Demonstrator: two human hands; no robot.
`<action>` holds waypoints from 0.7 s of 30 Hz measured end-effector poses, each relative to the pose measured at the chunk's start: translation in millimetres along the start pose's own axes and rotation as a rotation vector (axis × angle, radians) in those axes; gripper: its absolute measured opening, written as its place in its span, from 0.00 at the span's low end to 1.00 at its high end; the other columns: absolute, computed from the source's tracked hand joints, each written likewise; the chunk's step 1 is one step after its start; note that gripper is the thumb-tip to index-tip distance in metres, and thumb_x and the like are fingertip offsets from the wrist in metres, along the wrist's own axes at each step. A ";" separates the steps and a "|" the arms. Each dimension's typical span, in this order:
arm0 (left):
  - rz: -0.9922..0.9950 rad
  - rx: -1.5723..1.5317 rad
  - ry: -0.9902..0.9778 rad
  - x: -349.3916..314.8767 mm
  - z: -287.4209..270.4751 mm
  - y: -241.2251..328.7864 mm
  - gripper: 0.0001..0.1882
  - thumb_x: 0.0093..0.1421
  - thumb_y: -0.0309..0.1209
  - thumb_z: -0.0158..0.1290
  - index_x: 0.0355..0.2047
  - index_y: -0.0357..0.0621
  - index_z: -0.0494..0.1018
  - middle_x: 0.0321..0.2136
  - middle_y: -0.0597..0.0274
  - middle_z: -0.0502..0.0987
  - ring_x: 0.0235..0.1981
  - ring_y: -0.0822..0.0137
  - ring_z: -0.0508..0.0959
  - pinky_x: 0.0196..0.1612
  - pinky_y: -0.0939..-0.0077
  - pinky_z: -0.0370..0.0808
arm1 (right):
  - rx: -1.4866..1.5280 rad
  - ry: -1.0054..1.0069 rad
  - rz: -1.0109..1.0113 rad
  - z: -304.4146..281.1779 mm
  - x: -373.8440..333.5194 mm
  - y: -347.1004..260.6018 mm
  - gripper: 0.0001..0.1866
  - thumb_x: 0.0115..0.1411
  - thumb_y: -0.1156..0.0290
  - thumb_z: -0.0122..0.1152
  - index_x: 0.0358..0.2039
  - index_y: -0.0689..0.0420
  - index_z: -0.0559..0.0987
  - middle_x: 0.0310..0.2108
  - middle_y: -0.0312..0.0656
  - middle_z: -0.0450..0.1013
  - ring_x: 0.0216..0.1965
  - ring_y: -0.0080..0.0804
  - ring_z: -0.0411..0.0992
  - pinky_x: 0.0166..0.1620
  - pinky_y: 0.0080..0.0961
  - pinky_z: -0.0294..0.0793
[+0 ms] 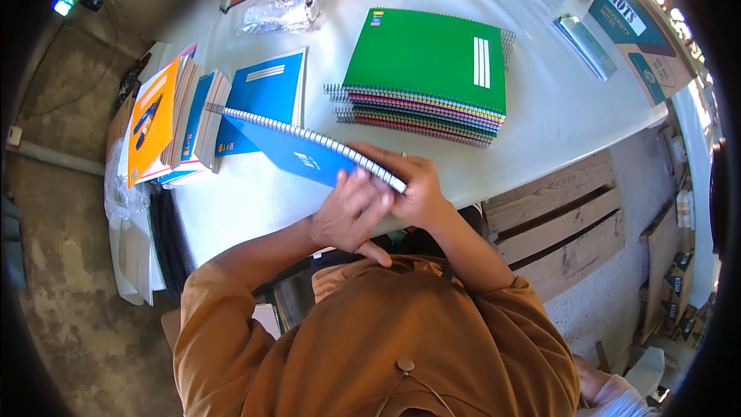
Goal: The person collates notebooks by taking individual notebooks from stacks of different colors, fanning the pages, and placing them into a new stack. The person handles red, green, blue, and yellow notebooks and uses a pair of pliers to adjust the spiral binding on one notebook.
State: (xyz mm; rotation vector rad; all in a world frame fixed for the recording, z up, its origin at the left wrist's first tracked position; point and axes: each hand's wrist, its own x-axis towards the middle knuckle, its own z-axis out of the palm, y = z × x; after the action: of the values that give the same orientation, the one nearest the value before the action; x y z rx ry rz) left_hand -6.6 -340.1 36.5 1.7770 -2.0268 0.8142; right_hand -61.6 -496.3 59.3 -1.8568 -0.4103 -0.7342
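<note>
A blue spiral-bound notebook is tilted above the near table edge, its white-and-dark coil binding facing up. My right hand grips its near right end, fingers on the far side by the coil. My left hand is at the blue cover beside that end, slightly blurred. Its fingers are stretched out against the cover and coil, with the thumb pointing apart toward my body. Behind the held notebook lies another blue notebook. Farther right stands a stack of spiral notebooks with a green cover on top.
Piles of books with an orange cover stand at the table's left edge. Black coils hang below them. Clear plastic wrapping lies at the back. A printed carton sits far right, above a wooden pallet.
</note>
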 end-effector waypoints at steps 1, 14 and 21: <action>0.004 0.003 0.000 -2.4 2.9 -4.1 0.56 0.50 0.71 0.32 0.55 0.21 0.51 0.52 0.18 0.47 0.52 0.25 0.52 0.55 0.36 0.52 | 0.017 0.005 -0.025 0.4 2.2 0.6 0.30 0.40 0.83 0.55 0.49 0.56 0.72 0.40 0.48 0.74 0.37 0.44 0.74 0.39 0.31 0.74; -0.321 -0.024 0.012 81.5 -56.0 -26.9 0.14 0.51 0.35 0.56 0.38 0.48 0.75 0.36 0.67 0.75 0.44 0.65 0.73 0.50 0.60 0.57 | 0.096 0.002 0.168 -2.4 -7.6 14.7 0.14 0.44 0.74 0.64 0.35 0.57 0.76 0.30 0.48 0.75 0.30 0.46 0.74 0.31 0.31 0.73; -0.283 -0.070 -0.091 99.4 -85.3 -42.5 0.08 0.41 0.33 0.62 0.23 0.49 0.75 0.23 0.72 0.74 0.25 0.71 0.74 0.44 0.67 0.63 | 0.272 0.007 0.179 3.8 8.2 -2.9 0.11 0.49 0.74 0.60 0.35 0.59 0.76 0.28 0.49 0.74 0.28 0.46 0.74 0.29 0.30 0.71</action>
State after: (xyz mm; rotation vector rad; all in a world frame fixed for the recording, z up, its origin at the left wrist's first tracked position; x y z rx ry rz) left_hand 7.2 -369.6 170.3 2.0313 -1.7751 0.5798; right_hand -56.0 -492.2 65.8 -1.6100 -0.3173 -0.5355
